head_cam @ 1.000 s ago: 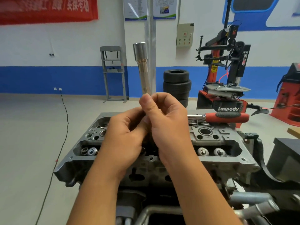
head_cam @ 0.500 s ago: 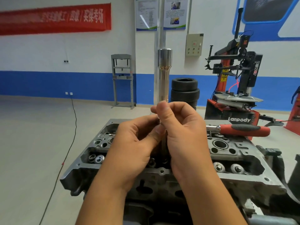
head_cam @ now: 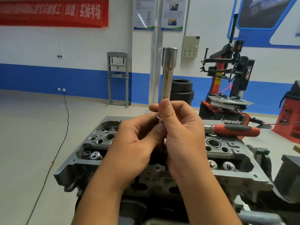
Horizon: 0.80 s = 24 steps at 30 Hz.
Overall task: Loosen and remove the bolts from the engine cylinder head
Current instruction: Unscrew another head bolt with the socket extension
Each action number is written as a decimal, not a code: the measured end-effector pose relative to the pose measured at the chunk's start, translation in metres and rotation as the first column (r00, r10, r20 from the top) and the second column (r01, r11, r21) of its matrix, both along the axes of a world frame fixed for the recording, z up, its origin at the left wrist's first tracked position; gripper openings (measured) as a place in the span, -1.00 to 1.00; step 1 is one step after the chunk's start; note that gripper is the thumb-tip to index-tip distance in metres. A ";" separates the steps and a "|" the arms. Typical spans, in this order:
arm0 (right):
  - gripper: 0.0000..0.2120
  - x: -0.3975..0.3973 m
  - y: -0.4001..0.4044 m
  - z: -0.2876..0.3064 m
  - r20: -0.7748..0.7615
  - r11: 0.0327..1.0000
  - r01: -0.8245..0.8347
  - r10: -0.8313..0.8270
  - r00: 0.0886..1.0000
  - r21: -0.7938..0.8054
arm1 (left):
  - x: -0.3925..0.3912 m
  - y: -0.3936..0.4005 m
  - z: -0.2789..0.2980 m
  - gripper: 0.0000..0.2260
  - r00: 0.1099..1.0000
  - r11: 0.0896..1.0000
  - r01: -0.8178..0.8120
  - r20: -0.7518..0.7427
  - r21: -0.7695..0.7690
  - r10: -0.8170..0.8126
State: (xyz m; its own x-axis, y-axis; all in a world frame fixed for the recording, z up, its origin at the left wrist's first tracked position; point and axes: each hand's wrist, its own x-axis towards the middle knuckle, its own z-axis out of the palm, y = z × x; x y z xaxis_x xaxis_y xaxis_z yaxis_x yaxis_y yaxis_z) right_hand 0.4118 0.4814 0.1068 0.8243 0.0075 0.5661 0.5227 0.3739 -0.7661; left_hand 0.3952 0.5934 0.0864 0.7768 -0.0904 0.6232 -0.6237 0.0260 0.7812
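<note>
Gripping a long silver steel socket tool [head_cam: 168,75] upright between them, both hands [head_cam: 162,140] close around its lower shaft – the left hand [head_cam: 138,143] pinching from the side, the right hand [head_cam: 183,137] wrapped higher. It stands over the middle of the grey cast-aluminium cylinder head [head_cam: 97,153], its tip hidden. Judging by this, a bolt is being spun out by hand; next it wants lifting clear – the red-handled ratchet [head_cam: 235,129] lies idle on the head's far right.
</note>
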 end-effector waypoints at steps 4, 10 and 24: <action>-0.62 0.000 0.001 -0.001 -0.033 1.000 -0.005 0.005 0.999 -0.005 | 0.001 -0.001 -0.003 -0.78 0.989 0.989 -0.146 -0.011 -0.008 0.146; -0.69 -0.001 -0.003 -0.001 -0.039 0.994 -0.062 0.065 0.997 0.085 | -0.004 -0.008 -0.003 -0.83 0.958 0.956 -0.286 0.001 -0.061 0.286; -0.70 -0.007 0.000 0.002 -0.014 0.999 0.042 -0.042 0.999 -0.021 | -0.003 -0.015 -0.007 -0.77 0.898 0.898 -0.439 0.020 -0.041 0.440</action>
